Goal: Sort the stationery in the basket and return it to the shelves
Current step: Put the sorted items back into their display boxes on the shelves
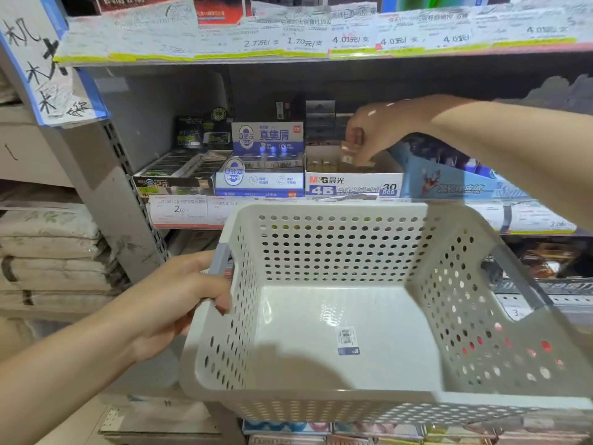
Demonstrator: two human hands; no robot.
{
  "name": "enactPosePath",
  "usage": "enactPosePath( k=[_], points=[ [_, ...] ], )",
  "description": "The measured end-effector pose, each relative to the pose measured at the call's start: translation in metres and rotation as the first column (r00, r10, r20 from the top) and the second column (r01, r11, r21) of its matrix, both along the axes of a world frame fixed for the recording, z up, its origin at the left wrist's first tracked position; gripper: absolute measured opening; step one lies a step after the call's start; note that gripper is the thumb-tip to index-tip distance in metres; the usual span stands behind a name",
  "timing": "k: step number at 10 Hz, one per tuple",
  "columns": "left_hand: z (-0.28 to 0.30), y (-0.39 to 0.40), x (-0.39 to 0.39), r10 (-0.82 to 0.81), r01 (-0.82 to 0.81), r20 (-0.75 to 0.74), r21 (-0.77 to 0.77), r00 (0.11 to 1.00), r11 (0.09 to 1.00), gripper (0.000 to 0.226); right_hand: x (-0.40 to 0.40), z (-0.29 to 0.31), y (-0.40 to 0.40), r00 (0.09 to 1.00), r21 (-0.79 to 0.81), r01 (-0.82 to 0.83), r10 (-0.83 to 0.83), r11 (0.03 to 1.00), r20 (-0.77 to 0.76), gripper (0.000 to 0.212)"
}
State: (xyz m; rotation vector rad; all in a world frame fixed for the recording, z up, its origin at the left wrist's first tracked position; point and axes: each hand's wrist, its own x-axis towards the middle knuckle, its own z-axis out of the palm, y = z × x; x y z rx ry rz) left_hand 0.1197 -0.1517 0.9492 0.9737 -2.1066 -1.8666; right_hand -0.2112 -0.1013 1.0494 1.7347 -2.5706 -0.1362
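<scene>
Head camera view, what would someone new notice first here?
The big white perforated basket fills the foreground, empty but for a barcode sticker, held at its left rim by the left hand. Above it, the right hand lowers a small eraser into the open M&G 4B eraser box on the shelf.

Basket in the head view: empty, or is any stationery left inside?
Empty: the white basket shows a bare floor with only a barcode sticker.
</scene>
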Motion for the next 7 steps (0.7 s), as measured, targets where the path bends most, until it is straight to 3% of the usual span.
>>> enactPosePath(
  k=[2, 5, 7],
  points=[
    [0.0005, 0.0017, -0.0011, -0.001, 0.001, 0.013, -0.014, 1.0, 1.0, 0.059, 0.0015, -0.0093, -0.0104, 0.999, 0.086, -0.024, 0.027, 0.996, -0.036, 0.036],
    [-0.0017, -0.0012, -0.0032, -0.002, 0.003, 0.013, -0.045, 1.0, 0.999, 0.05, 0.0017, -0.0015, -0.0038, 0.995, 0.081, -0.023, 0.031, 0.996, -0.096, 0.046],
    [-0.0012, -0.0001, -0.0051, 0.004, -0.004, 0.014, -0.019, 1.0, 1.0, 0.045, -0.0018, -0.0008, -0.0027, 0.998, 0.008, 0.053, -0.053, 0.999, -0.025, 0.03]
  ],
)
